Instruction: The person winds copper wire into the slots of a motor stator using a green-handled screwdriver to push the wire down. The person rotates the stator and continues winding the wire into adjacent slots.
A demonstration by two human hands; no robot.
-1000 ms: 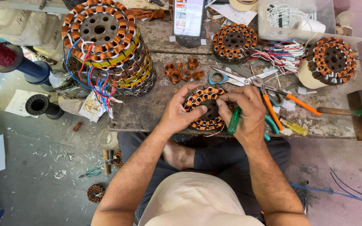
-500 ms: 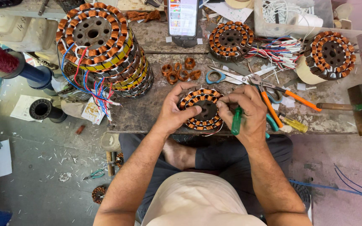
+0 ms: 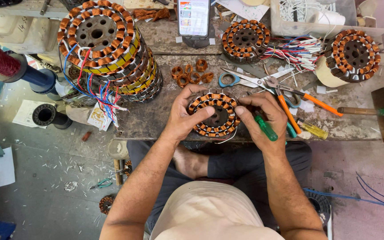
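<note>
Grip: both hands close on one copper-wound stator [image 3: 214, 114] lying flat at the near edge of the stone workbench [image 3: 156, 118]. The left hand [image 3: 184, 116] cups its left rim with fingers curled over the top and the thumb laid across the dark centre; the right hand [image 3: 263, 120] presses fingertips on its right rim.
Right hand, also: a green-handled tool [image 3: 266, 128] is tucked under the fingers, its handle sticking out toward the person.
Head view, just beyond the grip: a few loose copper coils [image 3: 191, 74] lie on the bench, apart from the held stator.
Head view, beyond and right of the grip: scissors with blue handles [image 3: 238, 80], then orange-handled pliers [image 3: 290, 95] touching the far side of the right hand's knuckles.
Head view, right of the grip: a small yellow tool [image 3: 313, 130] near the bench edge; farther right, a wooden-handled hammer [image 3: 363, 110].
Head view, far left of the grip: a leaning stack of wound stators [image 3: 107, 49] with red, blue and white leads hanging off it.
Head view, straight beyond the grip: a phone [image 3: 194, 18] propped up with its screen lit, and beside it another stator [image 3: 245, 40] with a bundle of coloured wires.
Head view, far right beyond the grip: a further stator resting on a tape roll [image 3: 352, 55].
Head view, below the grip: the person's legs in dark trousers [image 3: 245, 162], under the bench edge.
</note>
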